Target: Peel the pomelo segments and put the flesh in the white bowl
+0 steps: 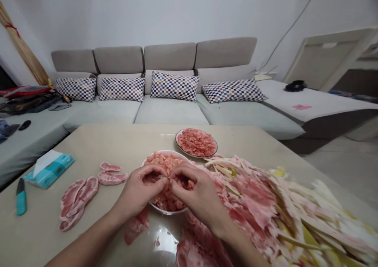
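My left hand (138, 190) and my right hand (191, 192) meet above a white bowl (168, 152), their fingertips pinching a small pink citrus segment (167, 180) between them. The bowl is heaped with loose pink pulp (165, 162). Behind it, a round plate (176, 141) holds more of the pulp. Several whole pink segments (78, 200) lie on the table to the left of my left hand. A large heap of pink and pale yellow peel and membrane (251, 196) spreads beside my right hand.
A teal-handled knife (20, 198) and a blue tissue pack (49, 168) lie at the left of the beige glossy table (88, 149). Beyond the table's far edge stands a grey sofa (168, 113) with checked cushions. More membrane lies near the table's front edge.
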A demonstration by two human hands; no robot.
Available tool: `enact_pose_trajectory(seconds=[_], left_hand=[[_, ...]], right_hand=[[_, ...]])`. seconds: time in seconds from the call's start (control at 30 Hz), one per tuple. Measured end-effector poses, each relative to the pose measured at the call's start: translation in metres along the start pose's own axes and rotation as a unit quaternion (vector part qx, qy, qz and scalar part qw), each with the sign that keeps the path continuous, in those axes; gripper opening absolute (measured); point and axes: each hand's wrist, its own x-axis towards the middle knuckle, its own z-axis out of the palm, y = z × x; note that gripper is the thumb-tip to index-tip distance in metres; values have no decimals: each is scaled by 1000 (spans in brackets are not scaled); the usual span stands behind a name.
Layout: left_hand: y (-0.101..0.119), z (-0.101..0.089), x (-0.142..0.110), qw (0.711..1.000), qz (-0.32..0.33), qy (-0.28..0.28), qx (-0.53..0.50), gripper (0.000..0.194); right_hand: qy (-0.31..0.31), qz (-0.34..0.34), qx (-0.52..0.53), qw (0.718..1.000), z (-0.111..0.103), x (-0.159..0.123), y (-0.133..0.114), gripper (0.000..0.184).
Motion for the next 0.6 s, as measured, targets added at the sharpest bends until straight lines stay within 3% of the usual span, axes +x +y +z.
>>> enact_pose_trajectory(seconds=[0.17, 0.33, 0.53, 0.6], left_hand=[[0, 3, 1, 999, -20, -16, -29, 3], [-2, -4, 3, 999, -39, 17, -8, 8], [-2, -15, 13, 985, 89, 29, 143, 19], [0, -16, 15, 982, 93, 46, 155, 19]], right_hand=[[25, -25, -32, 999, 3, -1, 2, 12], [93, -51, -74, 992, -12, 1, 3, 14], [70, -34, -71, 994, -28, 3, 1, 13], [59, -27, -67, 996, -27, 2, 0, 13]])
